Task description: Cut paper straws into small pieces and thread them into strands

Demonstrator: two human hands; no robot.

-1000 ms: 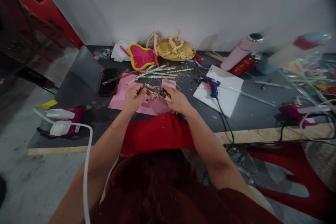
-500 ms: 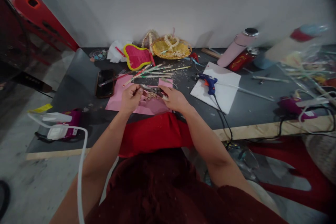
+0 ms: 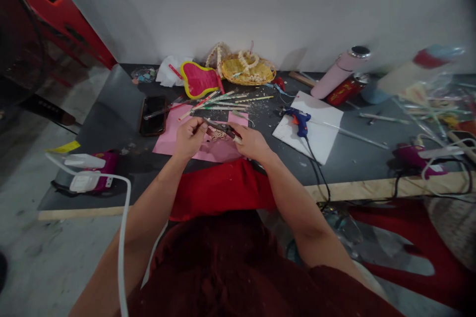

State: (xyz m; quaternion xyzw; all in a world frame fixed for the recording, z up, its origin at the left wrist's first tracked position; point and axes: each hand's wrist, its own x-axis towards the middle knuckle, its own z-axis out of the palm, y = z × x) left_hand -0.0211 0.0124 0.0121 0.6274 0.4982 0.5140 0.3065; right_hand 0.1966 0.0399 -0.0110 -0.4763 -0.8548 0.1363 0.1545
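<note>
My right hand is closed round the handles of dark-bladed pruning shears. Their tip points left, toward my left hand. Thumb and fingers of the left hand are pinched together beside the blades; what they hold is too small to make out. Below the shears, a pile of short pale pieces lies on a pink sheet. Just beyond the hands, several patterned paper-like sticks are spread over the dark table, with pale scraps around them.
A phone lies left of the pink sheet. A blue glue gun rests on a white board, its cord running off the front edge. Behind stand a yellow basket, a pink flask and a red can.
The whole view has shifted slightly, so the table things appear a little further right. Both hands stay together over the pink sheet, with the shears still in my right hand.
</note>
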